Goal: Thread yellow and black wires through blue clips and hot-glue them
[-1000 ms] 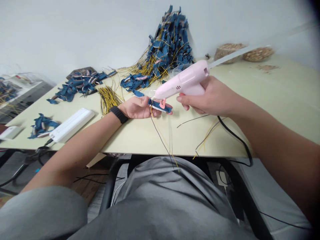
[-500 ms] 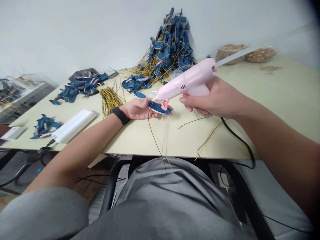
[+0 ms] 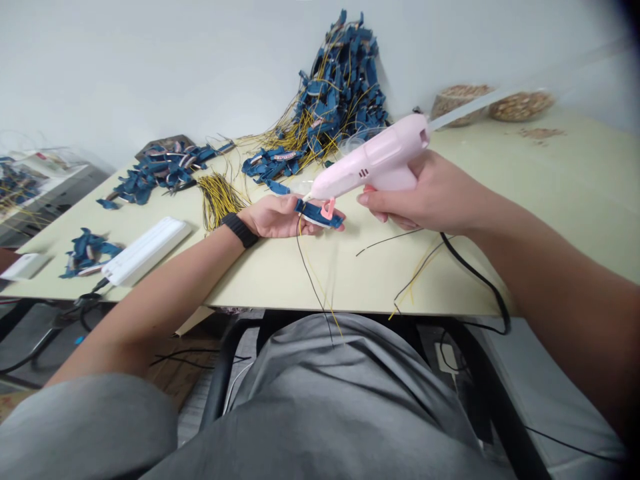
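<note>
A pale pink glue gun (image 3: 373,160) with a long clear glue stick (image 3: 463,110) out of its back is gripped by my right hand (image 3: 425,193). Its nozzle touches or nearly touches the left end of a small blue piece (image 3: 320,215). My left hand (image 3: 275,217), palm up, holds that piece between thumb and fingers. From its left end hang a black wire (image 3: 311,280) and a yellow wire. The gun's salmon-coloured stand (image 3: 327,208) overlaps the piece from this view.
A tall heap of blue pieces with yellow wires (image 3: 343,80) leans on the wall. More blue pieces (image 3: 163,170), a wire bundle (image 3: 219,200) and a white power strip (image 3: 147,250) lie left. Loose wires (image 3: 417,273) and a black cable (image 3: 475,277) are nearer right; bags (image 3: 520,107) stand behind.
The glue gun and my right hand have shifted very slightly left, with the nozzle closer to the blue piece's left end. My left hand keeps its hold.
</note>
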`<state>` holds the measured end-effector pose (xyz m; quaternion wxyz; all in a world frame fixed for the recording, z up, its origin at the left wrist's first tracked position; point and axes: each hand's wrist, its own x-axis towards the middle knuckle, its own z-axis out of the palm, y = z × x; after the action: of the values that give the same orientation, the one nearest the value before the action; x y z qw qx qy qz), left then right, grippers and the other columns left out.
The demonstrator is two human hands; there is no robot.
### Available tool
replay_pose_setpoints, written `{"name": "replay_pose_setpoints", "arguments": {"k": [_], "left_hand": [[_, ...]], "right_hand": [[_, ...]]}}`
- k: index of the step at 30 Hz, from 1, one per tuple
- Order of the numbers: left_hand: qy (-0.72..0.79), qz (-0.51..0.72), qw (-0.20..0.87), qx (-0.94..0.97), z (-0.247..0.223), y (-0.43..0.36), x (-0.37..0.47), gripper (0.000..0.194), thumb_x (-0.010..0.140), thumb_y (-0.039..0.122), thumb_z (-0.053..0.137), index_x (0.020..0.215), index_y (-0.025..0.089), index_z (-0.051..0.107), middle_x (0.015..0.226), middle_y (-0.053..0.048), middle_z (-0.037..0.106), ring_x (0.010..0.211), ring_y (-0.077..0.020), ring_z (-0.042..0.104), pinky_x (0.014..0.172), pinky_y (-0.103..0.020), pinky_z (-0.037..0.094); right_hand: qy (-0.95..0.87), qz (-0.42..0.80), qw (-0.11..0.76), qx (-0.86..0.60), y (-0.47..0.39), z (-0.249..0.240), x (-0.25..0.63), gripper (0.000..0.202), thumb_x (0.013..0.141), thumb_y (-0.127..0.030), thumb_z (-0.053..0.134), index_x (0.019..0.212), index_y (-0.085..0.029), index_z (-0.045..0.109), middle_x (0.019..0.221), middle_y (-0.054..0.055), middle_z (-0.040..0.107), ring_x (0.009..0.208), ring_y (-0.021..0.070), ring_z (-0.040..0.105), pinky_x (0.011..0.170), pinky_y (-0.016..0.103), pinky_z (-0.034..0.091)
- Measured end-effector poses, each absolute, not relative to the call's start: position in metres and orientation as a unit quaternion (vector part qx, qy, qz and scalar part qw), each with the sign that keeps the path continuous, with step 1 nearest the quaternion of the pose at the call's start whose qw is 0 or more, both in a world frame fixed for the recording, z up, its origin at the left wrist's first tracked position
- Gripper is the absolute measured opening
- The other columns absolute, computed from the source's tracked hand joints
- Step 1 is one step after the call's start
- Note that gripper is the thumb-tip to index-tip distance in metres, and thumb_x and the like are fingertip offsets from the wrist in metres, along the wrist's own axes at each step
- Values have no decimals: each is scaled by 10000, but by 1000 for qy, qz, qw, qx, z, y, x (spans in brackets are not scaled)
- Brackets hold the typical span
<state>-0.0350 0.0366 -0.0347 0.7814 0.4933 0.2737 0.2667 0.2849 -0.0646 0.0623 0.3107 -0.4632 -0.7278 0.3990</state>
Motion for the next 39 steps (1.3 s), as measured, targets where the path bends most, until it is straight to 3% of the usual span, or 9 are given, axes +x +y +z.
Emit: {"name": "replay_pose_setpoints", "arguments": {"k": [2,7,12,16,22,27,33,37,39], "left_hand": [[267,263,779,502,-35,37,-36,699,988,702,1036,1434,187,878,1341,-255,933,1293,-425,923,1042,-448,738],[213,248,760,562,-35,35,-37,703,739,598,1222,1235,211,910,1362,-209,942,1199,-375,930,888,-357,711],[252,252,763,539,-34,35,-35,671,865,624,1140,1344,220,901,1326,-212,950,1204,-379,932,919,-379,724],[287,263,776,496,-34,35,-34,713,982,672,1045,1494,211,860,1351,-240,942,1316,-421,926,1042,-433,742],[280,260,782,493,-32,35,-33,713,1019,687,1010,1513,197,855,1380,-261,933,1414,-460,893,1077,-465,740],[273,256,777,505,-33,35,-35,688,971,644,1059,1455,194,869,1343,-248,943,1266,-414,934,1013,-422,737],[256,255,773,521,-36,38,-36,666,964,645,1059,1436,210,878,1372,-244,938,1341,-437,911,1064,-460,732],[210,240,761,565,-36,38,-36,721,815,630,1182,1308,192,890,1355,-249,937,1251,-417,920,969,-412,727],[208,240,754,575,-35,36,-36,775,783,660,1199,1308,188,879,1374,-257,931,1286,-425,909,993,-419,727]], "right_hand": [[-728,396,311,-465,-65,62,285,415,973,-379,1013,791,-248,663,688,57,657,534,163,526,483,333,407],[-723,399,313,-469,-65,62,284,378,969,-318,983,782,-246,662,687,59,656,527,159,530,476,330,410],[-730,389,308,-471,-65,62,284,394,988,-337,982,795,-258,647,672,53,645,540,166,532,465,317,417],[-727,386,308,-477,-64,62,284,399,995,-325,982,776,-246,657,672,57,644,534,168,541,478,325,422],[-722,379,306,-492,-65,64,283,409,1039,-213,917,723,-242,660,648,54,640,525,166,543,480,325,412],[-719,384,305,-492,-68,66,282,419,1044,-196,884,713,-243,632,646,48,626,529,147,530,492,319,397],[-724,388,311,-479,-66,62,285,490,983,-341,1037,831,-274,576,638,11,569,541,154,502,478,332,391],[-718,387,308,-490,-65,61,285,535,964,-376,1059,860,-283,542,664,-1,563,552,160,510,494,346,403],[-719,381,308,-493,-64,60,285,520,965,-358,1045,840,-280,546,655,-3,563,543,155,508,490,342,400]]}}
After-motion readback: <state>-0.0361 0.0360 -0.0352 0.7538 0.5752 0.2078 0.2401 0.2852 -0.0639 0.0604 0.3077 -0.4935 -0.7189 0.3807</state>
